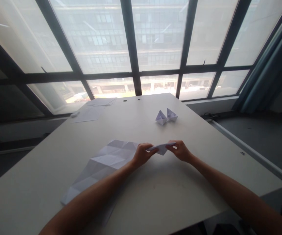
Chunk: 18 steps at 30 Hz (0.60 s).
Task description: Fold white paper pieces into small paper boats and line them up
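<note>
Between my two hands is a small piece of folded white paper, its lower edge coming to a point. My left hand pinches its left end, thumb below and fingers on top. The right end is gripped the same way by my right hand. A large creased sheet of paper lies under and beside my left forearm, which hides part of it. Beyond my hands stand two folded paper boats, one on the left and one on the right, close together.
The white table runs up to tall windows at its far end. Flat white sheets lie at the back left. A blue curtain hangs at the right, and a pale rail runs beside the table.
</note>
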Available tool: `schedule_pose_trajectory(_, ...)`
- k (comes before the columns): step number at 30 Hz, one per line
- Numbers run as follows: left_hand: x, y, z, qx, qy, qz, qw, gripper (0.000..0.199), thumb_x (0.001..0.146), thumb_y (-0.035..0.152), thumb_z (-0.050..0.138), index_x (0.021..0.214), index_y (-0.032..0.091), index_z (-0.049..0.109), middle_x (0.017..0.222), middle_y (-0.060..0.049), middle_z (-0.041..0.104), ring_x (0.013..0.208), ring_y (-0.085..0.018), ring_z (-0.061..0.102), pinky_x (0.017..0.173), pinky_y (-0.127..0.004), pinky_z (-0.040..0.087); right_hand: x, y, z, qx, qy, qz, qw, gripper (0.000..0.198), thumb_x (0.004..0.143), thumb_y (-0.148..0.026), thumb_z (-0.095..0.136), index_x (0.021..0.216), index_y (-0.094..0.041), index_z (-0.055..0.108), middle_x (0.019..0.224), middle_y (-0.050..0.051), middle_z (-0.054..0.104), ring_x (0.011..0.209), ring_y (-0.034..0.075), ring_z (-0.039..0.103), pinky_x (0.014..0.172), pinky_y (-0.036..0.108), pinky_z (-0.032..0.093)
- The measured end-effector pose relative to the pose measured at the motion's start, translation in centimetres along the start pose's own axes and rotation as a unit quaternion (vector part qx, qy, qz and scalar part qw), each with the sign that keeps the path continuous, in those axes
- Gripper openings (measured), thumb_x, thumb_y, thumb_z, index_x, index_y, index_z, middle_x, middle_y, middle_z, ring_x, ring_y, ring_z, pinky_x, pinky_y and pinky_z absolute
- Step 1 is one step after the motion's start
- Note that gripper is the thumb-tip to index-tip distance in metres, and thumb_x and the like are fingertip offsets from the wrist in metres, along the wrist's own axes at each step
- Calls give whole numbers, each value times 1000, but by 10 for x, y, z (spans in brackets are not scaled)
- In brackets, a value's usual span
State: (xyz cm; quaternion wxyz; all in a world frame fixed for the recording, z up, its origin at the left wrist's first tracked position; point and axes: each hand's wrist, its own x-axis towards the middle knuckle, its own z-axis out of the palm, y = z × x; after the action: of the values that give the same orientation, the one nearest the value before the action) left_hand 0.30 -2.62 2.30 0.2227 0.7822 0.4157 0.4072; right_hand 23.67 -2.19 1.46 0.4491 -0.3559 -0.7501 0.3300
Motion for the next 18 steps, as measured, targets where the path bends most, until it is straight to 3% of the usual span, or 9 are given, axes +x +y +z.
schedule_pose_trajectory(4, 1, 0, -1, -79, -61, -31, 995, 40, 90, 44, 57, 71, 13, 73, 69, -5, 71, 67, -15, 62, 66, -23, 43, 3, 10, 0, 88, 35, 79, 992, 34, 84, -47, 61, 68, -17, 59, 59, 0, 56, 55, 14, 51, 52, 26, 40)
schedule_pose_trajectory(9, 5, -4, 2, -183, -200, -93, 958, 51, 83, 51, 63, 114, 11, 68, 81, -7, 70, 70, -17, 61, 63, -24, 44, 2, 11, 5, 94, -30, 107, 989, 34, 86, -44, 56, 67, -16, 55, 56, -3, 48, 51, 11, 42, 47, 23, 32)
schedule_pose_trajectory(11, 6, -5, 4, -180, -215, -99, 955, 50, 80, 52, 66, 106, 10, 71, 75, -5, 67, 66, -15, 57, 60, -23, 41, 0, 7, 10, 84, -42, 111, 989, 33, 86, -43, 56, 68, -16, 57, 57, -2, 48, 52, 11, 41, 47, 23, 30)
schedule_pose_trajectory(14, 6, -5, 4, -150, -214, -90, 961, 46, 80, 55, 63, 74, 10, 71, 60, 0, 56, 57, -12, 48, 53, -22, 34, -2, 1, 20, 83, -36, 110, 990, 29, 84, -41, 60, 73, -15, 60, 64, 0, 54, 57, 12, 45, 50, 23, 33)
schedule_pose_trajectory(18, 5, -6, 3, -130, -185, -93, 970, 49, 81, 56, 61, 72, 9, 69, 57, 1, 51, 54, -10, 42, 51, -21, 29, -1, -6, 26, 71, -60, 101, 991, 23, 77, -36, 68, 76, -14, 63, 69, 1, 59, 62, 14, 50, 55, 24, 37)
